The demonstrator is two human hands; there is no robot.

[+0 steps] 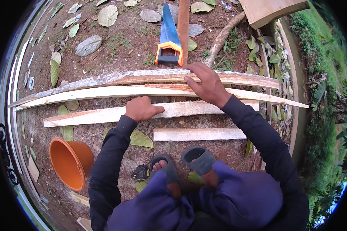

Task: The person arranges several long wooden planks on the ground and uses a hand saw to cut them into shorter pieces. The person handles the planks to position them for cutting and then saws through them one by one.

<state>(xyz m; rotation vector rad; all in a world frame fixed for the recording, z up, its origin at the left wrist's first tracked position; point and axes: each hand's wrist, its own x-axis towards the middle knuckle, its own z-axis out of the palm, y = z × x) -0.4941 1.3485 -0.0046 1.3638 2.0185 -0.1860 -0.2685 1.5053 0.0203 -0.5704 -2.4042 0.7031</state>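
Observation:
My left hand (142, 109) has its fingers curled over the pale tapered board (189, 109), with the thumb along its face. My right hand (206, 85) is farther forward, fingers curled over the bark-edged plank (115, 78), the thumb near its lower edge. A long narrow pale plank (65, 95) lies between these two pieces and passes under my right hand. A shorter board (199, 134) lies nearer my feet. Above the planks a handsaw (169, 34) with an orange and black handle lies beside a brown timber (184, 23).
An orange bucket (67, 165) stands at the left. A tape measure (142, 172) lies by my sandalled feet (198, 161) on leaf-strewn soil. A branch (219, 42) and a large wooden piece (273, 9) are at the upper right, with grassy ground beyond the edge timber (295, 131).

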